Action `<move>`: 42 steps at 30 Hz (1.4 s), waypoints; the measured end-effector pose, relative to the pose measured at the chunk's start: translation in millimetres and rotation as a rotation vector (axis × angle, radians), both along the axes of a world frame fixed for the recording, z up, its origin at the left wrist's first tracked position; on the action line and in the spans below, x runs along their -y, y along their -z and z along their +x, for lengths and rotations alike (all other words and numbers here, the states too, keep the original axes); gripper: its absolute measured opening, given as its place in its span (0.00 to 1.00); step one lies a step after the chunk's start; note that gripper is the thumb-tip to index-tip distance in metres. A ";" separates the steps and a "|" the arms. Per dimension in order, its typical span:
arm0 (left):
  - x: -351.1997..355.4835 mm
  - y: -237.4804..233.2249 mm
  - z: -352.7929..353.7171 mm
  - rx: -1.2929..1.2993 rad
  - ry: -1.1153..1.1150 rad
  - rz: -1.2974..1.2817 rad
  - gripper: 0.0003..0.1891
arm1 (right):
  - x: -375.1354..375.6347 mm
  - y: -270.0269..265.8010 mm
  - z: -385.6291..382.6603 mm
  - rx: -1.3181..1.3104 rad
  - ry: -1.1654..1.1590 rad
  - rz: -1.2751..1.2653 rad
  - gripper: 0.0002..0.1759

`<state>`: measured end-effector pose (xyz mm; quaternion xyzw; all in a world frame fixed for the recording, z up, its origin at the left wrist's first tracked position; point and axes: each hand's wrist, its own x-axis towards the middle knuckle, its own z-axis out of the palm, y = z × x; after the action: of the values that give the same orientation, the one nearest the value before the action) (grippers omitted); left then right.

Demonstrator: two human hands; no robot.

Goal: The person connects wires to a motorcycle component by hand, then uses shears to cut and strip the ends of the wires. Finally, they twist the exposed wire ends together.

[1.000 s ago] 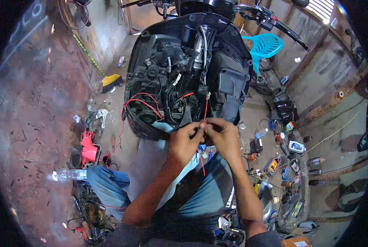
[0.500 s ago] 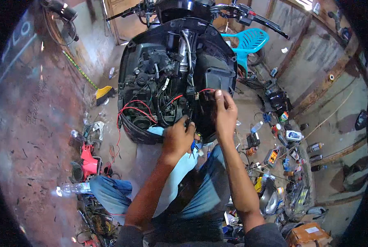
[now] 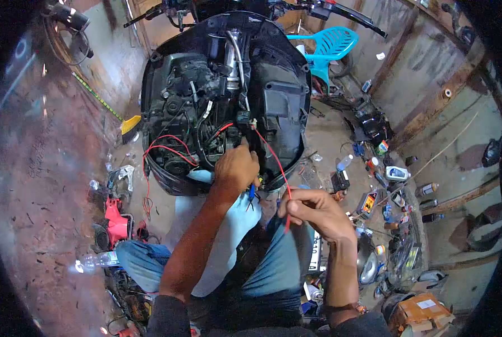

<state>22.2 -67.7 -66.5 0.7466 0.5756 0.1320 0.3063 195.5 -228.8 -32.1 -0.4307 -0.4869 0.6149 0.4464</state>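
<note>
Person's got the R hand (image 3: 321,214) low, just in front of the bike (image 3: 287,106), thumb & fingertips pinched shut on a thin red wire (image 3: 275,154). Wire runs from a small pale connector (image 3: 253,123) nr the middle of the open bike, slants down to the R fingers, w/ a short end poking out below them. L hand (image 3: 237,168) is up at the near edge of the bike, back of hand showing, fingertips reaching in among dark parts; can't tell if they grip anything. Hands are well apart. Wire passes to the R of the L hand, not touching it.

Blue thing (image 3: 252,194) shows just below the L hand. Thicker red lead (image 3: 224,127) sits just beyond it, & red loops (image 3: 169,147) spill over the bike's L side. Turq. chair (image 3: 335,44) is far R, broom (image 3: 130,124) by the L wall, clear bottle (image 3: 100,260) beside the L knee.
</note>
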 end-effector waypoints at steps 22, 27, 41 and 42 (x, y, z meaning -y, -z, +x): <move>12.4 6.5 -9.5 -0.002 -0.061 0.073 0.23 | -122.9 31.8 -31.2 1.013 0.622 0.691 0.11; 10.0 4.7 -0.8 -0.130 -0.017 0.159 0.16 | -128.6 45.0 -34.6 1.182 0.696 0.866 0.11; 12.2 2.9 2.5 -0.282 0.124 0.170 0.13 | -120.2 47.9 -40.8 1.101 0.780 0.813 0.09; 12.1 2.1 2.3 -0.283 0.131 0.166 0.12 | -120.7 47.2 -41.3 1.108 0.780 0.819 0.09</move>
<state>24.5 -79.8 -68.7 0.8165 0.5501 0.0524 0.1672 154.2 -108.2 -79.2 -0.6151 -0.6399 -0.1179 0.4453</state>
